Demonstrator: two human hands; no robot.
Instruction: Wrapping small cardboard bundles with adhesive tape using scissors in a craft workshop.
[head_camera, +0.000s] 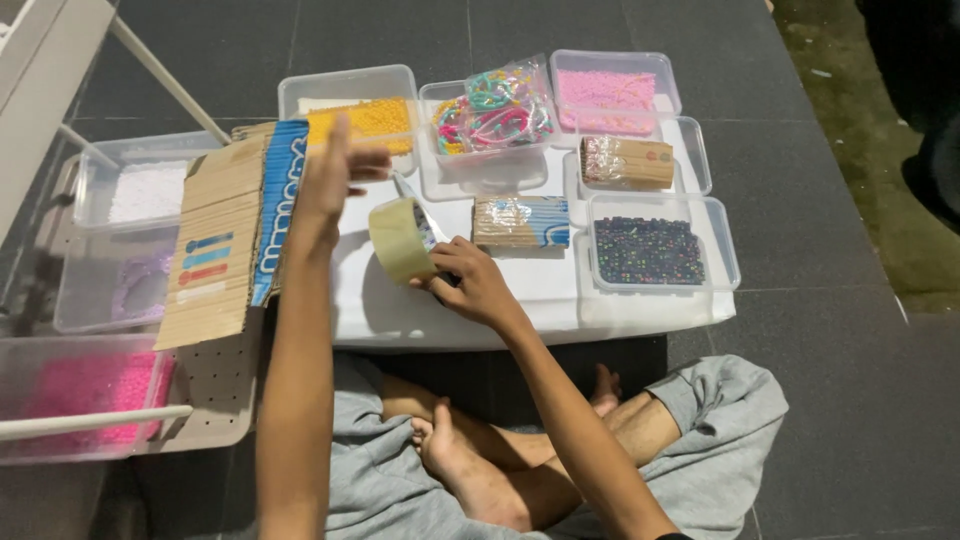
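A tape roll (401, 238) is held just left of the frame's centre, above a white board (520, 300). It is gripped by the right hand (468, 283), whose fingers are curled around the roll's lower right edge, the thumb pressed against its side. A clear strip of tape (408, 187) is drawn from the roll up and to the left, where its end is pinched between the thumb and fingers of the raised left hand (335, 178).

A cardboard sheet (225, 240), partly printed in blue, is seen just left of the left hand, tilted over clear trays at the left of the frame. Whether it is touched by that hand cannot be told.

Behind the roll, in the upper middle of the frame, a tray of yellow beads (368, 118) is set beside a tray of coloured loops (493, 112), with a tray of pale pink beads (607, 92) further right. A small wrapped cardboard piece (520, 221) lies right of the roll, another (628, 161) above it to the right. A tray of dark beads (648, 250) is placed at the right of the board. Bright pink beads are held in a tray (85, 390) at the lower left. Crossed bare legs (500, 450) are seen at the bottom.
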